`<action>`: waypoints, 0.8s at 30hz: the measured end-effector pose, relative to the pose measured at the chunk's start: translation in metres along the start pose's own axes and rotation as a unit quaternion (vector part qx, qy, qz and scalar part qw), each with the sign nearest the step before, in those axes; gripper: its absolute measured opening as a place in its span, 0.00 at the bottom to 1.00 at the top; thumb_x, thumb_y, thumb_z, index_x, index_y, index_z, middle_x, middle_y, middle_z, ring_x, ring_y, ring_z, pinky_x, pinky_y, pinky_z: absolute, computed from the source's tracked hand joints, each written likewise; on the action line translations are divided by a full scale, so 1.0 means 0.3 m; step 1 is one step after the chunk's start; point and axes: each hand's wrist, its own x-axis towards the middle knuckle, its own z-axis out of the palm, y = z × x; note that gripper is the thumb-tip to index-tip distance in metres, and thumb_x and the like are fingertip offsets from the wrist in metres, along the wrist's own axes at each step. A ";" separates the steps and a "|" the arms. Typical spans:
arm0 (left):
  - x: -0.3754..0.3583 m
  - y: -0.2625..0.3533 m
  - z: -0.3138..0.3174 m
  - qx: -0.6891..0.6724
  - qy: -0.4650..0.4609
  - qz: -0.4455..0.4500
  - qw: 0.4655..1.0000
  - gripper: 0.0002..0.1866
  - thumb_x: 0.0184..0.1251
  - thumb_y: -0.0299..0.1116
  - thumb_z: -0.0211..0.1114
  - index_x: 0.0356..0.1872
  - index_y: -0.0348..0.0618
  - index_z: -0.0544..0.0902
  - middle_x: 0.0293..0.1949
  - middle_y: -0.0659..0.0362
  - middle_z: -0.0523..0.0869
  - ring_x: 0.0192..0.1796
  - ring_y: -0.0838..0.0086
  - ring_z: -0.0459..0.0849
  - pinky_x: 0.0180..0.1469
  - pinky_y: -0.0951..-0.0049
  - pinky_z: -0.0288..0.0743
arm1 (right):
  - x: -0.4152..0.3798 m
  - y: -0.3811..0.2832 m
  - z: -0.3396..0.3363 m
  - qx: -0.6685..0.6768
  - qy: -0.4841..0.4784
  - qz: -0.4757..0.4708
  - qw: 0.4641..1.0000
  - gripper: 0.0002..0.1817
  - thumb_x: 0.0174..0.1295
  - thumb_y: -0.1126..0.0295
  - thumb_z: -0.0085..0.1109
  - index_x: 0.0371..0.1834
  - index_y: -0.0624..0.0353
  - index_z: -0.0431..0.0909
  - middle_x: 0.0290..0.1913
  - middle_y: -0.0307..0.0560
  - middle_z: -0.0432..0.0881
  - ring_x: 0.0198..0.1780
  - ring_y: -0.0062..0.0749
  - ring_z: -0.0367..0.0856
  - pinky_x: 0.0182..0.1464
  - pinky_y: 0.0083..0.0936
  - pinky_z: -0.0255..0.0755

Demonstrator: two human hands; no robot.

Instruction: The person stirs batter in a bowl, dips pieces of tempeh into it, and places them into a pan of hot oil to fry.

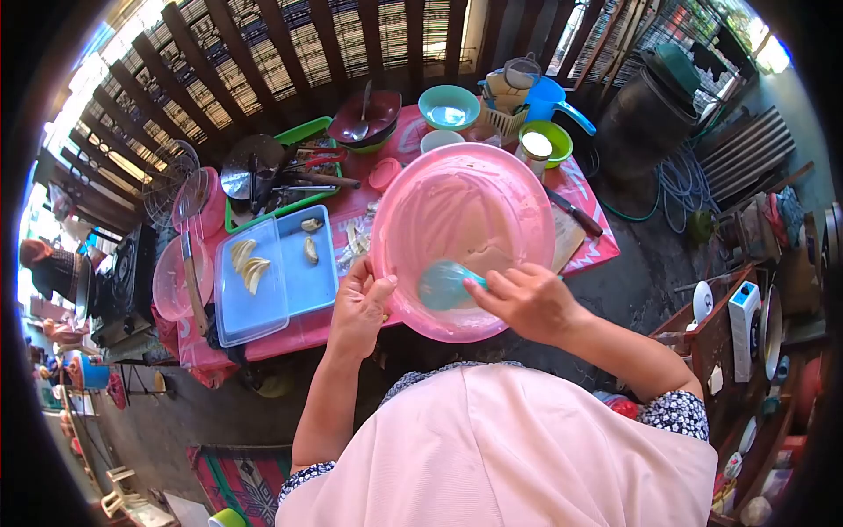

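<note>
- While the basin [537, 215] is pinched at its left rim by the left hand [362, 303], the scoop [443, 285] is gripped by the right hand [522, 299], thumb and fingers closed.
- The scoop is held inside the basin, over pale mixture [483, 230].
- The worktop's [601, 253] front edge is overhung by the basin.

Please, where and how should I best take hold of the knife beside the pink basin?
Grip the knife by its dark handle, probably from the right: that end points away from the pink basin, and the blade lies nearer to it.
</note>
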 end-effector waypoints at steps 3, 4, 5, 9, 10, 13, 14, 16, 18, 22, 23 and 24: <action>-0.012 0.003 0.009 -0.007 0.011 0.005 1.000 0.09 0.62 0.24 0.57 0.43 0.44 0.74 0.31 0.69 0.78 0.26 0.91 0.71 0.25 0.89 0.64 | 0.033 0.065 -0.024 0.058 0.011 0.000 0.998 0.18 0.48 0.72 0.55 0.45 0.48 0.79 0.29 0.37 0.76 0.25 0.25 0.76 0.27 0.25 0.70; -0.015 0.012 0.024 -0.014 0.019 0.009 1.000 0.08 0.62 0.24 0.57 0.42 0.44 0.74 0.31 0.69 0.78 0.26 0.91 0.71 0.24 0.89 0.64 | 0.065 0.086 -0.029 0.031 0.053 0.060 0.996 0.18 0.47 0.73 0.55 0.45 0.48 0.79 0.29 0.37 0.77 0.25 0.27 0.77 0.27 0.26 0.70; -0.019 0.020 0.040 -0.015 0.018 0.009 1.000 0.08 0.62 0.24 0.57 0.42 0.44 0.74 0.31 0.69 0.78 0.26 0.91 0.71 0.24 0.89 0.64 | 0.095 0.104 -0.031 0.004 0.095 0.119 0.988 0.19 0.47 0.74 0.56 0.45 0.47 0.80 0.29 0.38 0.78 0.25 0.28 0.78 0.27 0.26 0.71; -0.026 0.031 0.022 -0.007 0.030 0.016 0.999 0.06 0.61 0.25 0.57 0.39 0.45 0.74 0.31 0.68 0.78 0.26 0.90 0.71 0.26 0.88 0.65 | 0.084 0.065 0.038 0.065 0.071 0.098 0.990 0.17 0.48 0.76 0.56 0.44 0.50 0.80 0.29 0.41 0.79 0.26 0.33 0.80 0.28 0.29 0.73; -0.027 0.028 0.004 0.009 0.025 0.009 1.000 0.06 0.61 0.25 0.57 0.39 0.45 0.74 0.30 0.68 0.78 0.26 0.90 0.71 0.26 0.88 0.66 | 0.054 0.035 0.036 0.076 0.055 0.072 0.993 0.16 0.49 0.76 0.56 0.43 0.51 0.80 0.27 0.42 0.78 0.25 0.34 0.79 0.27 0.29 0.73; -0.030 0.019 0.000 0.000 0.033 0.026 0.999 0.06 0.61 0.26 0.57 0.39 0.46 0.74 0.29 0.69 0.78 0.25 0.91 0.71 0.24 0.88 0.64 | 0.029 0.030 -0.008 0.146 0.037 0.107 0.983 0.16 0.49 0.76 0.56 0.43 0.52 0.79 0.25 0.43 0.78 0.24 0.35 0.79 0.25 0.29 0.72; -0.033 0.008 -0.014 -0.001 0.033 0.022 0.999 0.06 0.61 0.26 0.57 0.39 0.46 0.74 0.29 0.69 0.78 0.25 0.91 0.71 0.24 0.88 0.64 | 0.053 0.063 -0.009 0.126 0.075 0.125 0.981 0.16 0.49 0.76 0.57 0.44 0.52 0.79 0.24 0.44 0.77 0.25 0.38 0.79 0.25 0.30 0.72; -0.015 -0.004 -0.036 0.042 0.012 0.003 0.999 0.14 0.60 0.25 0.55 0.48 0.40 0.73 0.45 0.59 0.79 0.45 0.76 0.80 0.44 0.71 0.81 | 0.102 0.125 -0.008 0.077 0.091 0.200 0.973 0.17 0.49 0.76 0.58 0.45 0.52 0.79 0.26 0.45 0.78 0.26 0.40 0.79 0.26 0.31 0.73; -0.025 0.015 -0.016 0.036 0.014 0.009 0.999 0.10 0.60 0.26 0.56 0.43 0.44 0.74 0.36 0.65 0.77 0.34 0.83 0.74 0.34 0.80 0.72 | 0.084 0.139 0.046 0.066 0.110 0.217 0.968 0.18 0.49 0.76 0.59 0.46 0.51 0.79 0.27 0.45 0.78 0.26 0.41 0.80 0.27 0.31 0.73; -0.042 0.045 0.011 -0.004 0.058 0.014 0.998 0.06 0.61 0.26 0.57 0.38 0.46 0.74 0.26 0.71 0.75 0.24 0.90 0.68 0.24 0.88 0.63 | -0.011 0.040 0.056 0.122 0.045 0.143 0.981 0.14 0.53 0.74 0.53 0.44 0.50 0.79 0.26 0.44 0.77 0.24 0.39 0.79 0.25 0.31 0.73; -0.039 0.038 0.002 -0.005 0.058 0.012 0.998 0.06 0.61 0.26 0.57 0.38 0.46 0.74 0.26 0.71 0.75 0.24 0.90 0.68 0.24 0.88 0.63 | -0.022 0.027 0.048 0.154 0.029 0.134 0.978 0.14 0.53 0.74 0.54 0.43 0.50 0.79 0.26 0.45 0.76 0.24 0.39 0.79 0.24 0.32 0.73; -0.036 0.027 -0.013 0.014 0.046 0.007 0.999 0.06 0.61 0.26 0.56 0.39 0.46 0.75 0.27 0.70 0.75 0.24 0.90 0.68 0.24 0.88 0.63 | 0.004 0.041 0.034 0.123 0.055 0.186 0.973 0.13 0.53 0.73 0.54 0.43 0.49 0.79 0.25 0.45 0.76 0.24 0.40 0.79 0.25 0.32 0.73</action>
